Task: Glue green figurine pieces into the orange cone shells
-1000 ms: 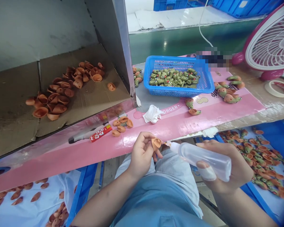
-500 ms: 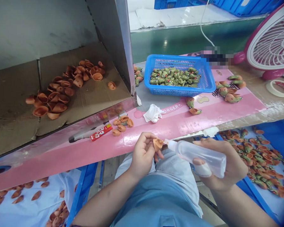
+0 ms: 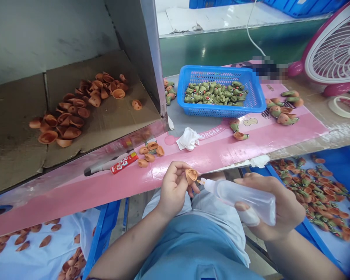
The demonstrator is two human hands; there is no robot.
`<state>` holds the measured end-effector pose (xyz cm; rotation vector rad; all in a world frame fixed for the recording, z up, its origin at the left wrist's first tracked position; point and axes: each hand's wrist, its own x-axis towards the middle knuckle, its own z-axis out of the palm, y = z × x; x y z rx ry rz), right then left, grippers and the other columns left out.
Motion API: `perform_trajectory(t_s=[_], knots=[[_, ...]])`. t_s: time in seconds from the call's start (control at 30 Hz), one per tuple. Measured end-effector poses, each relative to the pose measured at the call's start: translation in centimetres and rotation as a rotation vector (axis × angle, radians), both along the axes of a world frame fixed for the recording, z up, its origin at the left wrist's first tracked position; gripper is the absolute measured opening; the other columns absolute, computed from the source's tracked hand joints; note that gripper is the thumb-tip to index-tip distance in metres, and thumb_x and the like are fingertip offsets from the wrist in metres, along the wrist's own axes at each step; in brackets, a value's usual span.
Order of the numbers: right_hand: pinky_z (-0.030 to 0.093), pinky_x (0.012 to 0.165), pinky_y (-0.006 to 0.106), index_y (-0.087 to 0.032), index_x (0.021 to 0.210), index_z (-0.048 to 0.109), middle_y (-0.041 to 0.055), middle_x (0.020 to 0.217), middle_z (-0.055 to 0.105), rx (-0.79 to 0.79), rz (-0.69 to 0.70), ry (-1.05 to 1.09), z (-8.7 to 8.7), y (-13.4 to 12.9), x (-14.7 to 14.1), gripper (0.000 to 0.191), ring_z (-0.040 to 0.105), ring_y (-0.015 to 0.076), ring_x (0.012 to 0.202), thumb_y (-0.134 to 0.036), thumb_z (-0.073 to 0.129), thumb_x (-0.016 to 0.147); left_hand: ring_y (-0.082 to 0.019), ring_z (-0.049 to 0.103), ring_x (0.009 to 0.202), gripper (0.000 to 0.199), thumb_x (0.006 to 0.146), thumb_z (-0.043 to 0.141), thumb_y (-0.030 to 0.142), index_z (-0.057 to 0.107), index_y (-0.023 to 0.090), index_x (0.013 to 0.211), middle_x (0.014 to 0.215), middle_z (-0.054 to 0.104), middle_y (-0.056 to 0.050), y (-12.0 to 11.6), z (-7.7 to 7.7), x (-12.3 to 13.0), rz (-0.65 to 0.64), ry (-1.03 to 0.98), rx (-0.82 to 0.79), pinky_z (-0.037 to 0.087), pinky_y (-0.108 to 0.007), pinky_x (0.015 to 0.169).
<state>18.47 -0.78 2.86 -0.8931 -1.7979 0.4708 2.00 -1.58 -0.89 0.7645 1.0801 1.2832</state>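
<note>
Between the thumb and fingers of my left hand (image 3: 175, 190) is a small hollow orange-brown clay piece (image 3: 191, 176), its opening facing up and toward the right. My right hand (image 3: 275, 206) is wrapped round a translucent squeeze bottle (image 3: 242, 198), tilted so its nozzle points left. The nozzle tip sits close beside the clay piece; whether they touch I cannot tell. Both hands are above my lap, just in front of the pink-covered table edge. Several similar clay pieces (image 3: 149, 157) lie on the table beyond my left hand.
A blue basket (image 3: 221, 112) holds green bird-like pieces. An open box (image 3: 14, 128) with clay cups stands left. Blue crates (image 3: 100, 229) flank my legs, the right crate (image 3: 342, 159) holding joined pieces. A red packet (image 3: 124, 162), crumpled tissue (image 3: 189, 139), tape roll (image 3: 344, 107) and fan (image 3: 335, 46) are around.
The bottle nozzle has drawn slightly down and away from the cup's opening. My left hand, with the clay piece, has shifted a little left and up.
</note>
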Motion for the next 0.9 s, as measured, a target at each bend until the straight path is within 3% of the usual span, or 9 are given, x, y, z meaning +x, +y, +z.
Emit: perform_trajectory(t_s=[0.77, 0.9], knots=[[0.045, 0.049, 0.024, -0.017, 0.089, 0.055, 0.0028, 0.071, 0.059, -0.009, -0.070, 0.015, 0.0, 0.3, -0.3, 0.026, 0.054, 0.0133, 0.057, -0.025, 0.062, 0.064, -0.007, 0.053, 0.041, 0.012, 0.075, 0.052, 0.019, 0.042, 0.018, 0.083, 0.070, 0.055, 0.003, 0.0, -0.3, 0.3, -0.025, -0.016, -0.059, 0.036, -0.015, 0.033], [0.040, 0.041, 0.021, -0.017, 0.084, 0.058, 0.0022, 0.068, 0.058, -0.144, -0.156, 0.093, -0.9, 0.9, 0.6, 0.022, 0.053, 0.0120, 0.052, -0.031, 0.059, 0.067, -0.006, 0.050, 0.039, 0.015, 0.074, 0.053, 0.021, 0.041, 0.018, 0.083, 0.072, 0.057, 0.002, 0.8, -0.2, -0.5, 0.025, -0.090, -0.109, 0.033, -0.014, 0.033]])
